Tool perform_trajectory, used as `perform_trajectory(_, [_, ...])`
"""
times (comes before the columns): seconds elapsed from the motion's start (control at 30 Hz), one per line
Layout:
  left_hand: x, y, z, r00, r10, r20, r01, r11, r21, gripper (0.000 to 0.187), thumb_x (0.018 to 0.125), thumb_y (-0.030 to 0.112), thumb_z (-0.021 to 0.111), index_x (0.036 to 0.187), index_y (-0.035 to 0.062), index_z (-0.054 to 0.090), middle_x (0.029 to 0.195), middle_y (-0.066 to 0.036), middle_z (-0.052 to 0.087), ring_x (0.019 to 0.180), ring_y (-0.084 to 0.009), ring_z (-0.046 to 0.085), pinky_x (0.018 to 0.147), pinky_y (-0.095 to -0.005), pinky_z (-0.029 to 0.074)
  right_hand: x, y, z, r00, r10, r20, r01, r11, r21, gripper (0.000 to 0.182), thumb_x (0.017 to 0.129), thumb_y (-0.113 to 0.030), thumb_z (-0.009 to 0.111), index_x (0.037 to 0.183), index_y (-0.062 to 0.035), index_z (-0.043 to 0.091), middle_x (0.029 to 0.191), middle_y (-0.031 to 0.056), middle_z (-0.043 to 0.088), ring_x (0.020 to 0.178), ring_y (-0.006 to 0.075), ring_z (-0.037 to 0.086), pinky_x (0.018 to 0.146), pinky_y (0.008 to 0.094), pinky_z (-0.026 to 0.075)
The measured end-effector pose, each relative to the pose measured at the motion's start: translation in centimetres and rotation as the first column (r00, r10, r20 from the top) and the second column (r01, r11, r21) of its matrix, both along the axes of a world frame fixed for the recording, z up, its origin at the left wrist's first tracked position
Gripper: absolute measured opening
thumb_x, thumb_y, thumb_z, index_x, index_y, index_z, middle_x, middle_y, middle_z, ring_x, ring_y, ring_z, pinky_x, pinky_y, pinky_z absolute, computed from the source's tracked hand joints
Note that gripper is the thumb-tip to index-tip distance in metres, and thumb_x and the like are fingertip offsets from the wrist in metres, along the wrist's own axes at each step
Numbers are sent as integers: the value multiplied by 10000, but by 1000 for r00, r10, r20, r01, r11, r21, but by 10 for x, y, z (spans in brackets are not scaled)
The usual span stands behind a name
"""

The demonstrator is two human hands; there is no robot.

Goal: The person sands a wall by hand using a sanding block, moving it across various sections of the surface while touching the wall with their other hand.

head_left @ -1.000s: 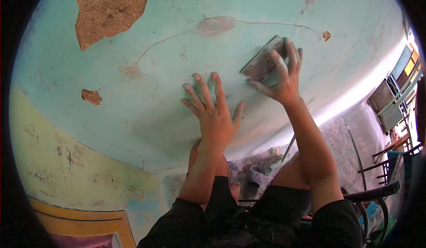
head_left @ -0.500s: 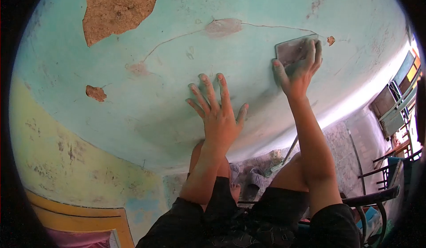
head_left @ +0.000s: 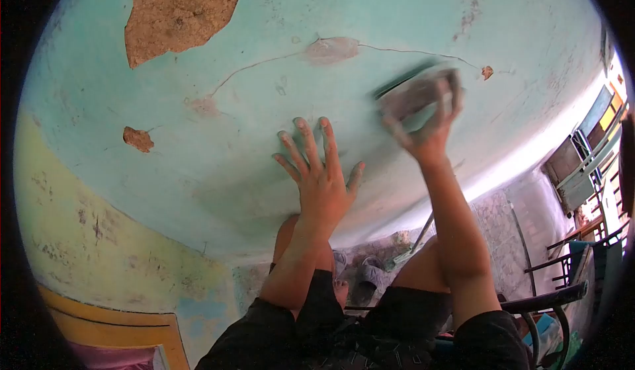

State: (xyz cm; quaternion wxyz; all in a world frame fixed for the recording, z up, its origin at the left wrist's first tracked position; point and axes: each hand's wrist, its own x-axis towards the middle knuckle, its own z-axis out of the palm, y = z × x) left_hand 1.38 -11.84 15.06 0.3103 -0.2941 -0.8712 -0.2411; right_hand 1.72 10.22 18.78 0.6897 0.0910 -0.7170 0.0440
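Observation:
Spread flat on the turquoise wall (head_left: 245, 145), my left hand (head_left: 321, 181) has its fingers apart and holds nothing. My right hand (head_left: 430, 122) grips a dark rectangular block (head_left: 411, 99) by its sides against the wall. The block is blurred and tilted, and its face against the wall is hidden. Above it a thin crack runs from a greyish-pink patch (head_left: 332, 50) to a small brown chip (head_left: 487, 72). A large bare brown area (head_left: 182, 13) shows at the upper left, with a smaller one (head_left: 138, 139) below it.
My knees are near the wall's base. Slippers (head_left: 370, 272) lie on the floor between my legs. At the lower right is a dark metal chair frame (head_left: 549, 298). An orange frame (head_left: 112, 324) with pink cloth (head_left: 116, 357) is at the lower left.
My right hand has moved left and slightly down along the wall with the block, which is now more tilted. My left hand stays spread on the wall; the whole view has shifted slightly.

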Motion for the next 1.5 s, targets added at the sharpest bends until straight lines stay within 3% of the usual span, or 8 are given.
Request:
perform_trajectory(0.13, [0,-3,0,1000,-16,-10,16,1000,-3,993,855,488,656,1553,69,88,1564,-312,-42,1369,-641,-41,1002,-798,81,6,-23,-2,980,-23,199,-19,977,210,1023,621,-495,853,1457,-151,375,1473,283,303,1389,442,272,1104,660,185])
perform_trajectory(0.33, [1,-4,0,1000,-7,7,7,1000,-16,987,859,492,648,1554,70,87,1560,-318,-42,1373,-635,-45,1007,-795,72,-3,16,7,995,-40,-90,10,950,-313,1022,648,-466,847,1465,-100,356,1479,289,292,1384,448,279,1124,617,153])
perform_trajectory(0.5, [0,-2,-2,1000,5,-10,-6,999,-33,987,862,498,640,1552,61,85,1559,-320,-40,1375,-631,-47,1011,-792,71,4,-26,-1,977,-70,200,14,964,266,981,647,-489,840,1443,-134,390,1487,279,275,1394,450,271,1136,624,154])
perform_trajectory(0.7, [2,-2,0,1000,5,0,-5,999,-33,1005,863,503,641,1552,55,62,1561,-316,-44,1377,-628,-54,1007,-794,74,-7,7,26,994,-75,-79,46,948,-315,981,631,-519,839,1439,-179,398,1509,254,262,1391,440,260,1137,631,148])
perform_trajectory(0.87, [0,2,-6,1000,11,-13,-12,999,-30,995,874,509,629,1552,57,58,1563,-310,-56,1376,-628,-58,1000,-800,72,0,-30,21,992,-69,109,52,987,152,1041,628,-452,861,1452,-72,352,1458,261,329,1360,433,296,1114,557,242])
perform_trajectory(1.0, [0,-2,-4,1000,17,7,-17,999,-45,990,878,511,622,1552,57,57,1563,-309,-52,1375,-629,-58,998,-801,71,-13,-6,31,992,-123,-23,107,933,-343,1030,650,-507,836,1454,-75,359,1490,278,277,1389,417,259,1097,635,195])
perform_trajectory(1.27, [0,7,-8,999,41,-25,-42,998,-44,992,870,500,635,1550,49,70,1551,-334,-46,1365,-645,-52,992,-806,72,-4,-35,24,989,-100,107,86,988,125,1036,662,-457,847,1456,-52,318,1495,245,281,1350,432,301,1107,537,277])
perform_trajectory(1.5, [-2,5,-10,999,26,-23,-27,998,-53,987,870,496,634,1548,43,77,1554,-330,-49,1356,-659,-40,971,-818,98,-11,-15,25,989,52,-135,-80,976,-203,1052,632,-475,860,1447,-41,356,1470,293,296,1362,458,288,1105,563,264])
